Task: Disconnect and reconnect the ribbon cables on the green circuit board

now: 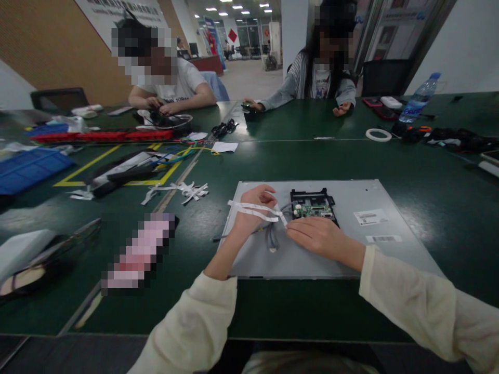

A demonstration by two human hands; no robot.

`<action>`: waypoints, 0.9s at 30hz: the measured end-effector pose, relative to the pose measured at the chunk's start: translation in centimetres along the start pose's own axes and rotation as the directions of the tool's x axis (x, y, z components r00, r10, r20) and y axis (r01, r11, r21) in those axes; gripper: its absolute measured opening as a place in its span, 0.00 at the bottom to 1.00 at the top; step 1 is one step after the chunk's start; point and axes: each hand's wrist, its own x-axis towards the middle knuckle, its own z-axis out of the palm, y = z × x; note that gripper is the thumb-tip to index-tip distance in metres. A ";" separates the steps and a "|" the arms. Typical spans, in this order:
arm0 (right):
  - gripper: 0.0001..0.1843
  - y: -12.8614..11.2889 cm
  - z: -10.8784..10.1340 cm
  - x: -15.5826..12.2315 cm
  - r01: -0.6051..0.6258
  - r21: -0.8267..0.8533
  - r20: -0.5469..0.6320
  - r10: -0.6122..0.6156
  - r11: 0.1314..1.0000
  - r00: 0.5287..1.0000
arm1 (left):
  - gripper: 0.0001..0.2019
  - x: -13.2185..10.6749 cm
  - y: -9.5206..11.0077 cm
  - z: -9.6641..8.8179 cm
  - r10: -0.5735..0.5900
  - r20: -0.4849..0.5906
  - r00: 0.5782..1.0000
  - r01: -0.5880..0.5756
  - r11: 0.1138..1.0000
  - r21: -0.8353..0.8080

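As flat white strips (268,217) are draping left hand (255,203) (grip unclear), right hand (316,236), pinching one, could be snagging nine-o'clock grey cables (272,240).

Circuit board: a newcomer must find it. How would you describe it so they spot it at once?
On the green table lies a large grey panel. On it, just beyond the right hand, is a black frame holding the circuit board. Its green surface sets it apart from the white labels to its right.

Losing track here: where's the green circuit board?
In the head view, right of centre, the board sits in a black plastic frame, beyond the bare right hand.
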 end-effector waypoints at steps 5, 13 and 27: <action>0.12 -0.2 0.0 0.1 -0.007 -0.064 0.061 0.011 0.998 0.998 | 0.10 0.1 -0.9 0.6 0.026 0.010 1.000 -0.026 0.998 0.051; 0.09 -0.1 0.9 0.8 -0.044 -0.085 0.157 0.057 0.995 0.986 | 0.09 0.9 -2.4 0.0 0.002 -0.011 1.000 -0.001 0.999 0.052; 0.08 -0.1 1.8 0.7 -0.041 -0.098 0.226 0.062 0.994 0.972 | 0.07 1.0 -1.4 0.0 -0.004 0.027 1.000 -0.001 0.986 0.169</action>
